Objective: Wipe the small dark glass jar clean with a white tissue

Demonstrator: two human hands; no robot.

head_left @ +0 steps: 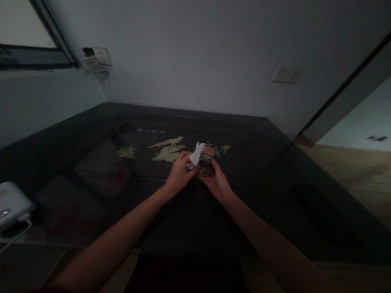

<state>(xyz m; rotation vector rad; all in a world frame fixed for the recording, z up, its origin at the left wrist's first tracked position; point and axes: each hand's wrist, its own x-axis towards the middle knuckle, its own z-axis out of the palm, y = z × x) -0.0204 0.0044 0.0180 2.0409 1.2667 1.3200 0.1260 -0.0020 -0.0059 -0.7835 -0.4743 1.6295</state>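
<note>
**Dim room, dark table (247,135): two hands working at a jar (206,165)**

The left hand (179,173) is pinching a white tissue (197,154) between closed fingers and pressing it against the jar's top. The right hand (218,181) is gripping the jar from the other side, fingers clamped around it. The jar is sitting over the table's middle; I cannot tell whether it is resting on the surface. Just behind it, an inlaid bird (168,147) is showing pale. At the far left edge a white device (4,204) is lying, and a wall socket (287,75) is hanging on the grey wall behind.
</note>
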